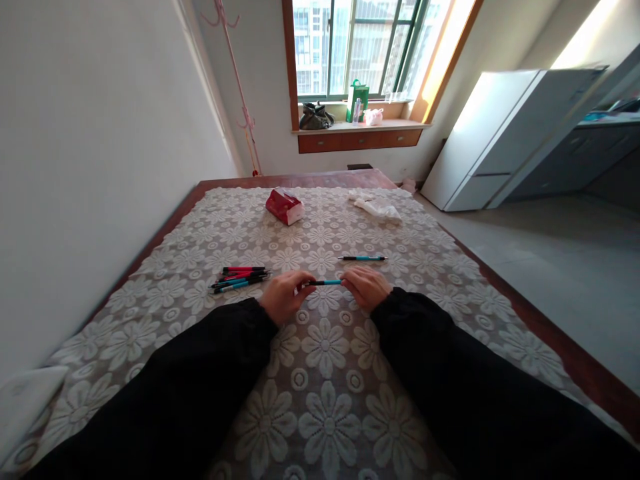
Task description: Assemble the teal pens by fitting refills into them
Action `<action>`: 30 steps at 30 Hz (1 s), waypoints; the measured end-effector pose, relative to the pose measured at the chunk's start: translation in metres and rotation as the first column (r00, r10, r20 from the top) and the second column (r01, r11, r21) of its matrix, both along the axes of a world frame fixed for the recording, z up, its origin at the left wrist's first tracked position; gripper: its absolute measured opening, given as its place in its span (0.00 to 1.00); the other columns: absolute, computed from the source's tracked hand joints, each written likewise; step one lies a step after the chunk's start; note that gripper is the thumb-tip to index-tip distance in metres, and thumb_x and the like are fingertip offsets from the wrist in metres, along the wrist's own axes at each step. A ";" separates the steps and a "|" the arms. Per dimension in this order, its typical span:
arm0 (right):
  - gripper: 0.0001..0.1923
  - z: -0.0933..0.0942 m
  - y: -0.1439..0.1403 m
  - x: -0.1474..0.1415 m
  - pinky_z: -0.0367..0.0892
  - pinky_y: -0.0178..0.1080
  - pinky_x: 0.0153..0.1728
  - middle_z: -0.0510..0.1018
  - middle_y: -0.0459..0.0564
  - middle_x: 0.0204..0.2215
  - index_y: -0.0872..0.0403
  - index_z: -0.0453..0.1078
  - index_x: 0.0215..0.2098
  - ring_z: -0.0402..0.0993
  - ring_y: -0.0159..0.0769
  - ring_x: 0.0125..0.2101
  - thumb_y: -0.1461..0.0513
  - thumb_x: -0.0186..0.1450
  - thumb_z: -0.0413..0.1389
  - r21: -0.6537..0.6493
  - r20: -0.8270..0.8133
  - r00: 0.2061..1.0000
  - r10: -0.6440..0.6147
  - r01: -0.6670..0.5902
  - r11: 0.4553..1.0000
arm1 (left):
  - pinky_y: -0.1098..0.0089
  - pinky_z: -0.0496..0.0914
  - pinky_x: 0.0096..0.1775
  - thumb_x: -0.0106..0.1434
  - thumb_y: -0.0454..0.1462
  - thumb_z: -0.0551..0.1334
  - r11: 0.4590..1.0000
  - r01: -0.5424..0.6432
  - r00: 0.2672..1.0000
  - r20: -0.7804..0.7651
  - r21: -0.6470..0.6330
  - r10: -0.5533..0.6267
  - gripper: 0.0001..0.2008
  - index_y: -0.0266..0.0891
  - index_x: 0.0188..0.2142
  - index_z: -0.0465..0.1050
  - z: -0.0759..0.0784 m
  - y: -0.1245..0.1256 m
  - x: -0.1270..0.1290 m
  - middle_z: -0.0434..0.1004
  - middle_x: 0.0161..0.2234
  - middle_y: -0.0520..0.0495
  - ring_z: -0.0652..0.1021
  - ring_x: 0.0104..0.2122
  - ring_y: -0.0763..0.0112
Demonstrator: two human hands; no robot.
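Observation:
Between my two hands a blue and black pen [327, 283] lies crosswise, low over the tablecloth. My left hand [286, 293] is closed on its black end. The fingers of my right hand [367, 287] pinch its blue end. Beyond my right hand, a second blue and black pen [363, 258] rests on the cloth. Just left of my left hand is a loose pile of several pens, with red and black pens [243, 272] at the far side and blue and black pens [237, 284] nearer me.
A flowered lace tablecloth [327, 347] covers the table. Farther back sit a red tissue pack [285, 205] and a crumpled white plastic bag [379, 210]. A wall stands close along the left, and a white object [30, 400] is at the lower left edge.

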State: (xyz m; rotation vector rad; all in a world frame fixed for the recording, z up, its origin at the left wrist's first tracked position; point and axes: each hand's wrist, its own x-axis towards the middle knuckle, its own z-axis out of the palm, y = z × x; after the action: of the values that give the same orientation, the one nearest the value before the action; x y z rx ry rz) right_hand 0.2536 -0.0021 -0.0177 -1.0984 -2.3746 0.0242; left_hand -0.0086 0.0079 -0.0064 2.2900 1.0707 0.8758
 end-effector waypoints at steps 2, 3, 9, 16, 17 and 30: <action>0.17 -0.002 0.001 0.000 0.60 0.39 0.35 0.78 0.51 0.30 0.53 0.70 0.35 0.72 0.38 0.31 0.58 0.76 0.43 -0.018 0.034 0.999 0.011 -0.010 1.000 | 0.66 0.71 0.38 0.69 0.38 0.62 0.997 0.023 0.995 -0.096 0.077 -0.016 0.05 0.41 0.41 0.75 0.001 -0.001 -0.002 0.78 0.34 0.48 0.77 0.32 0.66; 0.17 -0.003 0.001 0.000 0.59 0.38 0.34 0.78 0.50 0.29 0.53 0.69 0.35 0.71 0.37 0.30 0.58 0.76 0.43 -0.022 0.046 0.999 0.012 -0.011 1.000 | 0.66 0.71 0.39 0.69 0.38 0.61 0.994 0.030 0.990 -0.140 0.103 -0.015 0.05 0.41 0.41 0.74 0.002 -0.001 -0.002 0.78 0.35 0.47 0.77 0.34 0.65; 0.18 -0.003 -0.001 -0.005 0.58 0.39 0.34 0.77 0.51 0.27 0.53 0.69 0.33 0.70 0.37 0.29 0.58 0.76 0.44 0.078 0.119 0.993 -0.017 0.007 0.997 | 0.66 0.67 0.37 0.72 0.39 0.55 0.988 0.028 0.942 -0.335 0.153 0.025 0.09 0.42 0.40 0.74 0.013 -0.009 0.000 0.74 0.32 0.46 0.76 0.35 0.62; 0.17 0.001 -0.004 -0.010 0.55 0.39 0.34 0.76 0.50 0.25 0.55 0.70 0.32 0.68 0.36 0.29 0.59 0.76 0.47 0.151 0.138 0.990 -0.017 -0.004 0.989 | 0.66 0.60 0.31 0.73 0.40 0.51 0.998 -0.018 0.939 -0.341 0.062 0.038 0.17 0.41 0.29 0.69 0.015 -0.009 0.003 0.66 0.27 0.49 0.70 0.27 0.66; 0.16 0.001 -0.004 -0.011 0.55 0.39 0.34 0.76 0.50 0.26 0.54 0.70 0.31 0.69 0.36 0.29 0.59 0.75 0.47 0.147 0.141 0.990 -0.021 0.001 0.989 | 0.66 0.59 0.31 0.74 0.41 0.50 0.999 -0.027 0.938 -0.344 0.046 0.041 0.18 0.41 0.28 0.68 0.014 -0.009 0.003 0.66 0.27 0.49 0.70 0.27 0.67; 0.14 -0.002 -0.004 -0.007 0.54 0.38 0.31 0.77 0.49 0.26 0.54 0.70 0.33 0.68 0.34 0.26 0.60 0.74 0.47 -0.071 0.187 0.982 0.016 -0.003 0.997 | 0.62 0.66 0.42 0.74 0.42 0.56 0.945 0.207 0.901 -0.426 0.253 -0.083 0.11 0.38 0.41 0.74 0.008 -0.007 0.003 0.79 0.36 0.45 0.74 0.39 0.60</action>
State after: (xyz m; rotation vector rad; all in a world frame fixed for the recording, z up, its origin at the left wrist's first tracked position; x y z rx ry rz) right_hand 0.2470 -0.0064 -0.0197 -1.1677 -2.5638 0.0086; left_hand -0.0060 0.0009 0.0020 2.8546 0.9609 0.5283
